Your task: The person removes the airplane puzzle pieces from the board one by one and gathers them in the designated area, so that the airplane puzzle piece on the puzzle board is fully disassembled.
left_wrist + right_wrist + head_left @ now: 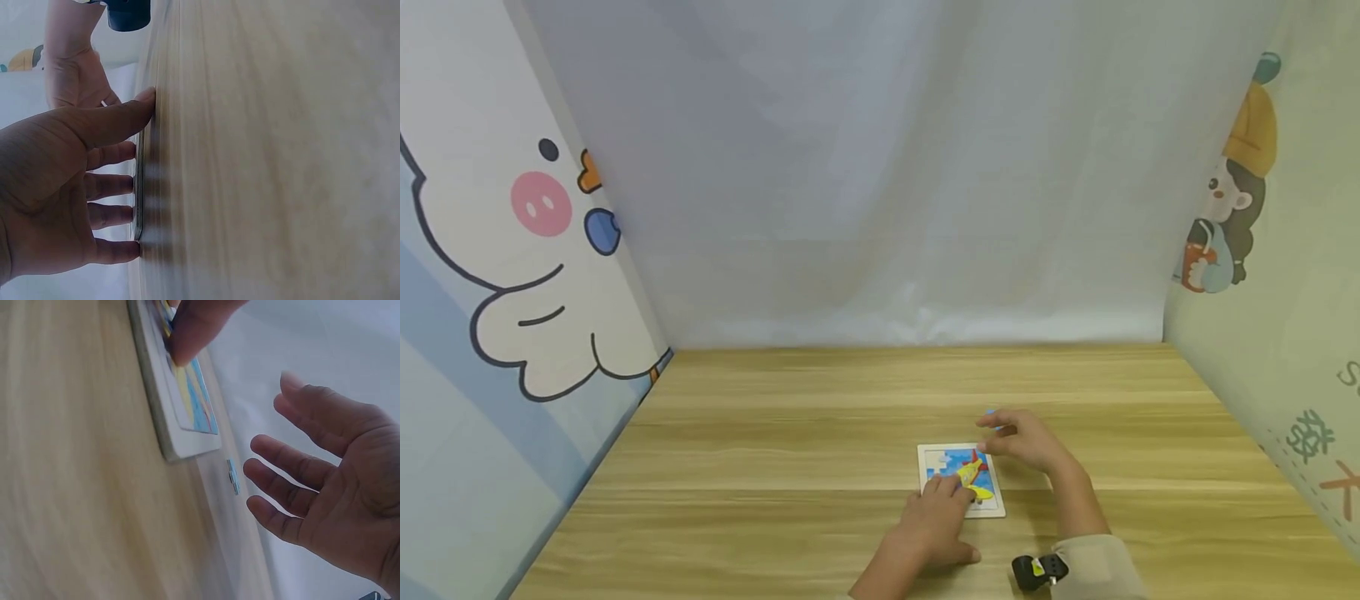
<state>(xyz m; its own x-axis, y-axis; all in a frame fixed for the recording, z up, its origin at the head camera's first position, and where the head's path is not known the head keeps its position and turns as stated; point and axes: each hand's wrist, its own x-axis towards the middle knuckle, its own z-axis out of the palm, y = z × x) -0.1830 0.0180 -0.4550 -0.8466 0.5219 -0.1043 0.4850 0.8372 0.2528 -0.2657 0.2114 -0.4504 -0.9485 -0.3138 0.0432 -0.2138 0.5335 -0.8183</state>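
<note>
A small jigsaw puzzle in a white frame lies flat on the wooden table, showing a yellow and red airplane on blue. Its upper left corner shows bare pale board. My left hand rests its fingertips on the puzzle's lower left part, fingers extended, thumb out by the near edge. In the left wrist view these fingers look straight. Just past the frame's far right corner, a loose blue puzzle piece lies on the table. My right hand hovers beside that piece with parted fingers, apart from it and holding nothing.
The wooden table stretches out around the puzzle. A pale curtain hangs at its back edge, with printed cartoon panels on the left and right sides. A black device sits at my right wrist.
</note>
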